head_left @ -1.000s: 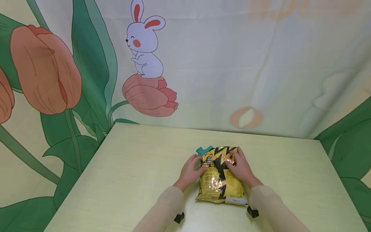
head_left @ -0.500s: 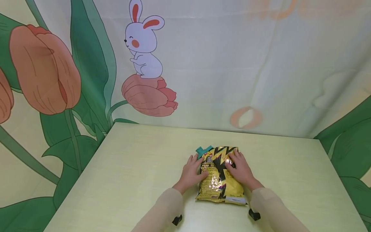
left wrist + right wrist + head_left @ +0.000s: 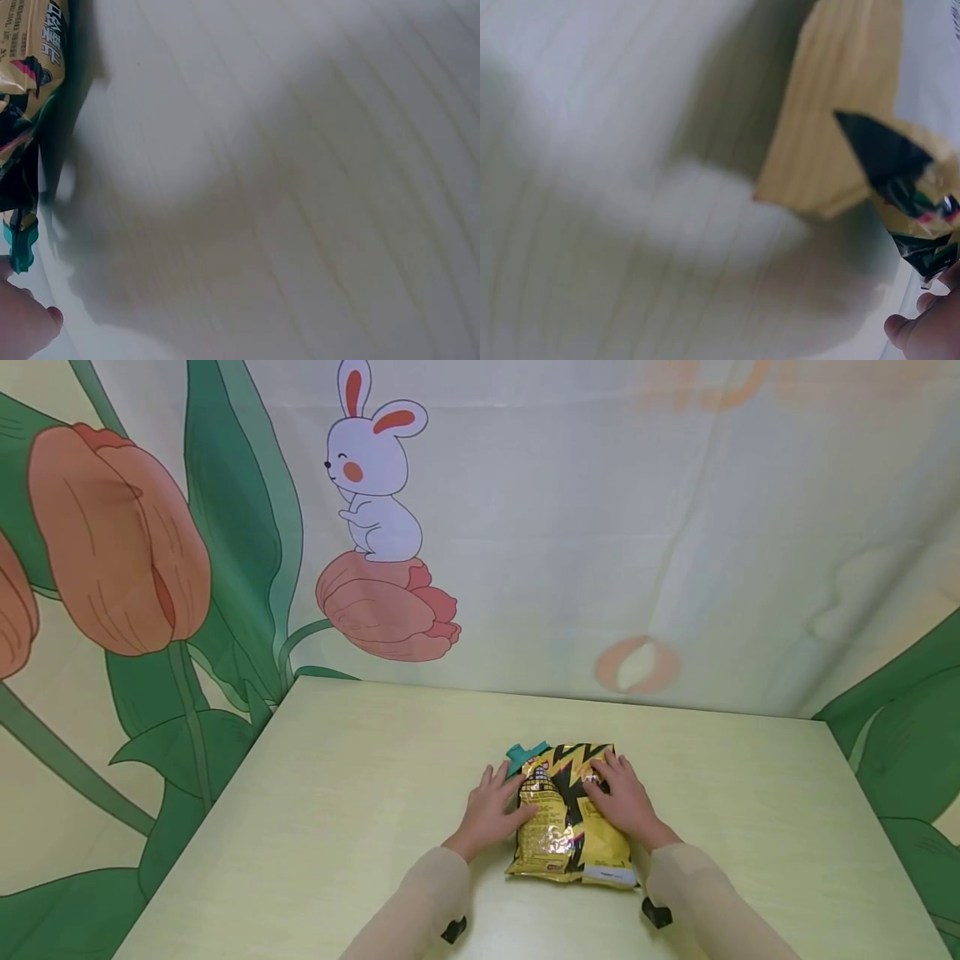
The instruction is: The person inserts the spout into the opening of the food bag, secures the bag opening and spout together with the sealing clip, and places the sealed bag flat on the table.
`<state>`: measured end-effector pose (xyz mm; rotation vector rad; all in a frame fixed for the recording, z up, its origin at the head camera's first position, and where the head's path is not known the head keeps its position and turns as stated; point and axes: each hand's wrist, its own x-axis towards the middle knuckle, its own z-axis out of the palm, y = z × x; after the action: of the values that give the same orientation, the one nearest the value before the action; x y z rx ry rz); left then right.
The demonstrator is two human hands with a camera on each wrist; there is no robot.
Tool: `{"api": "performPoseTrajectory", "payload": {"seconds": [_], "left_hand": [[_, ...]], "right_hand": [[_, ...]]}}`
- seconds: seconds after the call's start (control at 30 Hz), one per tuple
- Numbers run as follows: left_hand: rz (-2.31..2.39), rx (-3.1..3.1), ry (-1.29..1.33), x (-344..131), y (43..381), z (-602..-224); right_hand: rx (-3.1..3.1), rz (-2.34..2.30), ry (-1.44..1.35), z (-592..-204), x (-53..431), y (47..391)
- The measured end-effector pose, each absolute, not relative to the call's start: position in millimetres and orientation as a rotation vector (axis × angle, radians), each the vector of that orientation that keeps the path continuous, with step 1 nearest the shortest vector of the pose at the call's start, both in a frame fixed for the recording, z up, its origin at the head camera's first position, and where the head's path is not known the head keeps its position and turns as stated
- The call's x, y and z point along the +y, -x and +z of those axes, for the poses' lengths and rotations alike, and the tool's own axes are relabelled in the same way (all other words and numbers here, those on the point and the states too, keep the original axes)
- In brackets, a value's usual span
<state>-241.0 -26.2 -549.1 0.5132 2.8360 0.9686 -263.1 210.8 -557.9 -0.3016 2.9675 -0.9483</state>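
A yellow and black snack bag point(image 3: 551, 839) lies flat on the table in the head view. A teal bag clip point(image 3: 517, 757) sticks out past its top left corner. My left hand point(image 3: 491, 810) lies along the bag's left edge, fingers extended near the clip and thumb on the bag's face. On the opposite side, my right hand point(image 3: 626, 797) rests on the upper right part, fingers spread. In the left wrist view the bag's side point(image 3: 26, 52), the clip point(image 3: 21, 241) and some fingertips point(image 3: 26, 319) show. The right wrist view has the bag's edge point(image 3: 832, 127) and fingertips point(image 3: 930, 330).
The pale wooden table point(image 3: 360, 777) extends on both sides of the bag. Behind its far edge hangs a printed cloth point(image 3: 540, 543) with a rabbit and tulips. Small black pieces point(image 3: 453, 930) show beneath both wrists.
My left hand's fingers have straightened and its thumb has moved slightly down the bag. The clip and the bag's top edge sit slightly nearer. My right hand has shifted little.
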Motion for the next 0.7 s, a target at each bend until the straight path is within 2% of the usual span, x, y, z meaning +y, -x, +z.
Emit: {"api": "performPoseTrajectory", "payload": {"seconds": [0.27,0.7], "left_hand": [[0.97,2.92,-0.492,-42.8,245.2,-554.2],[0.724,3.016,-0.417,-63.8,254.9,-562.6]], "right_hand": [[3.057,-0.928,0.259,-553.3,223.3,265.4],[3.161,-0.737,0.225,-557.8,249.6,269.6]]}}
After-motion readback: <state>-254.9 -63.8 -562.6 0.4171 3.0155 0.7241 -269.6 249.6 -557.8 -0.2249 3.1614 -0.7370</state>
